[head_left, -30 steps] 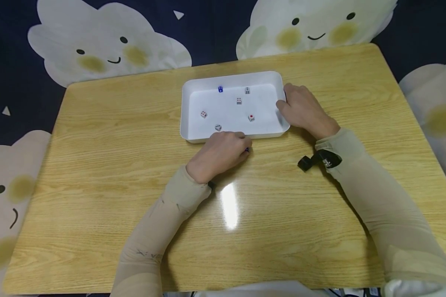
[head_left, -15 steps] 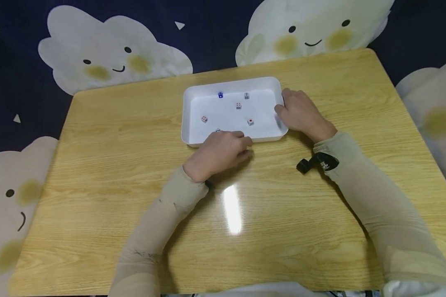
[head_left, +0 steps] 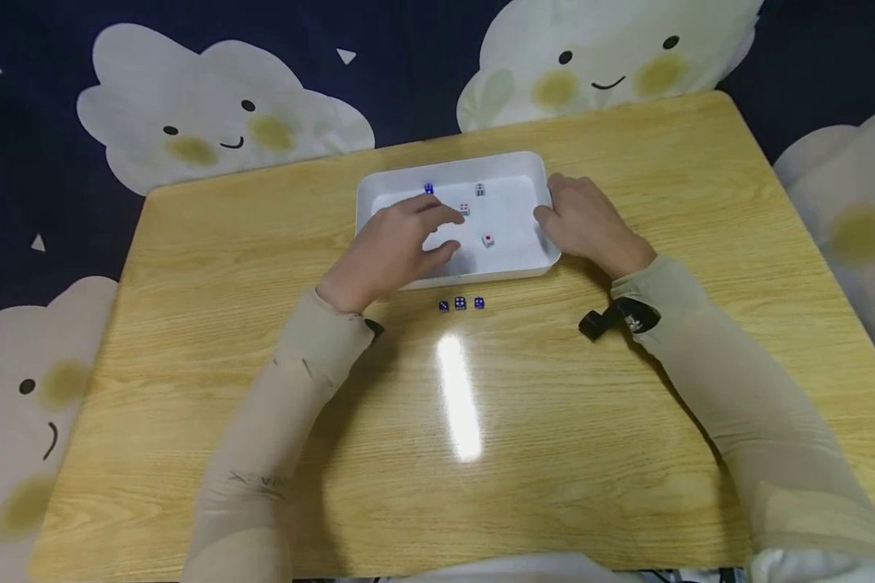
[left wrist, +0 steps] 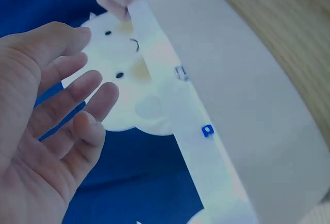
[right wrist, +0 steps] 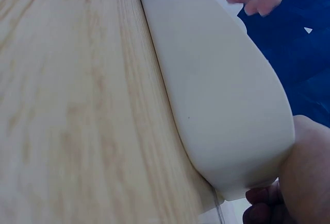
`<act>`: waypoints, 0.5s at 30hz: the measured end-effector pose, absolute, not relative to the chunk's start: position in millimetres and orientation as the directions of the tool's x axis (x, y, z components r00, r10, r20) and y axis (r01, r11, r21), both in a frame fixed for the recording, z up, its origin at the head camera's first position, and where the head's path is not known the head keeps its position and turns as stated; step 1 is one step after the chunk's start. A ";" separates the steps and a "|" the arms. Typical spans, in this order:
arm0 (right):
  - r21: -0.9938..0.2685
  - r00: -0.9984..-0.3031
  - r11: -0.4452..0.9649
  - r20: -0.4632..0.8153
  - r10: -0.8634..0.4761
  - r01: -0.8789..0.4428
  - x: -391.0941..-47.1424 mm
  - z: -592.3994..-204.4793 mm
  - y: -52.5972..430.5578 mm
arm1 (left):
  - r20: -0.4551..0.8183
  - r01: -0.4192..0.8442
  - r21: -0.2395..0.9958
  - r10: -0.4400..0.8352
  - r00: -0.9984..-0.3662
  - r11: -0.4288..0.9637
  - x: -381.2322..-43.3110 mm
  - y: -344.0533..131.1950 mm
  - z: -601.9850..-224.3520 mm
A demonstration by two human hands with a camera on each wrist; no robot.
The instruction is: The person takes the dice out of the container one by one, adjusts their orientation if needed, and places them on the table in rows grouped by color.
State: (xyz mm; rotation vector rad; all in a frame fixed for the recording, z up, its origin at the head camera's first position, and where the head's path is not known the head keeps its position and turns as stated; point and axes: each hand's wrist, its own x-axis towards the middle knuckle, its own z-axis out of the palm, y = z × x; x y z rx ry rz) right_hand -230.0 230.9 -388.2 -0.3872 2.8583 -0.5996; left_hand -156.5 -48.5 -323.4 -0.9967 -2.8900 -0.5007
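Observation:
My left hand (head_left: 401, 243) hovers over the left part of a white tray (head_left: 514, 273), thumb and fingers spread apart with nothing between them. In the left wrist view the loosely bent fingers (left wrist: 93, 85) hold nothing. My right hand (head_left: 591, 220) grips the tray's right end, thumb over the rim. Inside the tray lie a blue die (head_left: 428, 189) and white dice, among them one with a red dot (head_left: 488, 240) and one near my left fingertips (head_left: 464, 210). The left hand hides the tray's left part. Three blue dice (head_left: 460, 303) form a short row on the table before the tray.
The wooden table (head_left: 226, 389) extends around the tray on all sides. Behind it hangs a dark blue cloth with cloud faces (head_left: 233, 105). A black wrist camera (head_left: 620, 317) sticks out from the right sleeve.
My left hand has released a blue die in front of the tray and moved up and left over the tray. Three blue dice in a row are now uncovered. The right hand keeps its grip.

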 end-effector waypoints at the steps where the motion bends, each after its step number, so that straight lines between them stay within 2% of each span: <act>1: -0.416 -0.947 0.884 -0.136 -0.291 -0.212 -230.0 -388.2 230.5 | 0.140 0.595 0.298 0.582 -0.801 0.747 -160.1 -50.5 -323.6; 7: -0.422 -0.947 0.882 -0.137 -0.292 -0.211 -229.4 -388.7 228.1 | 0.089 0.520 0.298 0.519 -0.850 0.800 -178.6 -59.7 -324.7; 15: -0.426 -0.944 0.879 -0.145 -0.298 -0.212 -227.4 -386.4 223.0 | 0.036 0.490 0.256 0.498 -0.866 0.833 -194.0 -65.1 -322.9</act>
